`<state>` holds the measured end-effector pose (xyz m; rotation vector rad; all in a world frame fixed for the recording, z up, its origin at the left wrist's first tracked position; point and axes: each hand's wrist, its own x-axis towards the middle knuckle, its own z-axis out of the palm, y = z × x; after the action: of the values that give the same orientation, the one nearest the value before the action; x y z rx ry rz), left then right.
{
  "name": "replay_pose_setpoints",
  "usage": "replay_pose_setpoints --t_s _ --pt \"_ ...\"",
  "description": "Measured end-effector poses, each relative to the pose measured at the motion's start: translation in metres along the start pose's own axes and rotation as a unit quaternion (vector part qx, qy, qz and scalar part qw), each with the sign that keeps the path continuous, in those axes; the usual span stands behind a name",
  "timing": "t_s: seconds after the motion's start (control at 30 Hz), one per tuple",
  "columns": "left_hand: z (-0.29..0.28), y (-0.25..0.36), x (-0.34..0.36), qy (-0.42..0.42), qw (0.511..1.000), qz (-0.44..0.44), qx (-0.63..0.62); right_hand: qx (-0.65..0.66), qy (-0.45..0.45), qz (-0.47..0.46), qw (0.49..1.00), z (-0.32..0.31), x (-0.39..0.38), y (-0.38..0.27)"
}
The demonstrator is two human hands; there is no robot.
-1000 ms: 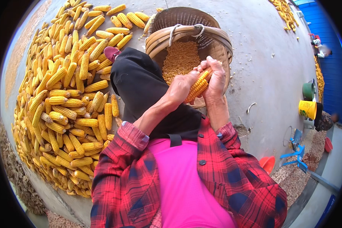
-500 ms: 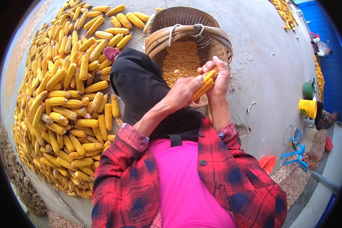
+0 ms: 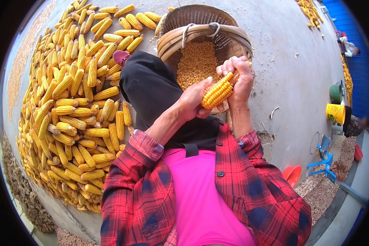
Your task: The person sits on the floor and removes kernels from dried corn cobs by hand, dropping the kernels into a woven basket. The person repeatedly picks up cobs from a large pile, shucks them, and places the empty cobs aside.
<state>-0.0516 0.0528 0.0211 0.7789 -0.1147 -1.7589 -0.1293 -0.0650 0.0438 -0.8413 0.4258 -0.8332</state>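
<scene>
Corn cob sits clenched between left hand fingers and right hand fingers above the basket.

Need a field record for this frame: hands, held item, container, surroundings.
left hand: grips the lower end of the corn cob
right hand: wraps the cob's upper end, over the basket
corn cob: yellow, kernels on the visible part, tilted up toward the right
woven basket: ahead of the person, holds loose kernels
cob pile: whole yellow cobs heaped on the concrete floor, on the person's left
far right: yellow can, green container, orange bowl
clothing: red plaid shirt over pink top, black trousers
</scene>
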Motion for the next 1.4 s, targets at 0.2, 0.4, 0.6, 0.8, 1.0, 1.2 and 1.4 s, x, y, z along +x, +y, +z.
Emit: replay_pose_setpoints --t_s 0.2,0.4,0.6,0.8,1.0,1.2,1.4 --pt "0.002 -0.011 0.012 0.052 0.997 0.024 -0.050 0.099 -0.045 0.039 0.993 -0.004 0.002 0.003" --pt "0.000 0.001 0.007 0.083 0.994 0.038 0.057 0.096 0.023 0.051 0.994 -0.022 0.009 0.006" --pt "0.004 0.001 0.026 0.154 0.865 0.189 0.439 -0.109 0.139 -0.012 0.984 -0.025 0.002 0.014" --pt "0.014 -0.007 0.035 0.169 0.892 0.294 0.298 -0.246 0.148 -0.166 0.944 -0.004 0.006 0.031" --pt "-0.033 -0.009 0.045 0.168 0.956 0.229 0.078 -0.226 0.092 -0.104 0.964 0.020 0.002 0.040" --pt "-0.050 -0.017 0.035 0.011 0.979 0.203 -0.025 -0.451 0.012 -0.239 0.860 0.044 -0.018 0.031" --pt "-0.036 -0.009 0.046 -0.077 0.986 0.144 -0.037 -0.570 0.157 -0.139 0.794 0.059 -0.032 0.087"
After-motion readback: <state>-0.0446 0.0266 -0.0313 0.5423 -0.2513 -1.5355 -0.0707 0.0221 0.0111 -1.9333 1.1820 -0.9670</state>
